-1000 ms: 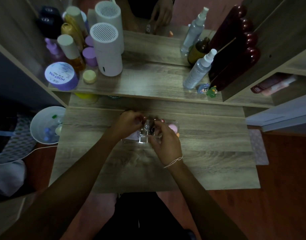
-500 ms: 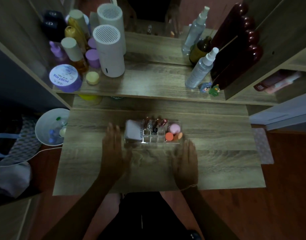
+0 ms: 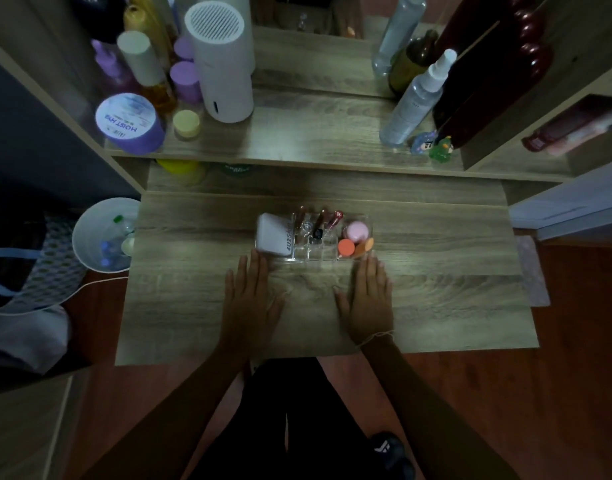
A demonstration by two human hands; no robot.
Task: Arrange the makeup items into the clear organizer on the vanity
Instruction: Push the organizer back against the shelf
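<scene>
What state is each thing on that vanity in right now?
Organizer: on the desk, filled.
White compact: shut, in the left compartment.
Lip tubes: standing in the middle slots.
Pink sponge: in the right compartment.
Left hand: flat, empty.
Right hand: flat, empty.
Spray bottle: upright on the shelf.

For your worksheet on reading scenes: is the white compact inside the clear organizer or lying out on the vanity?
Inside. The white compact sits in the left end of the clear organizer.
</scene>
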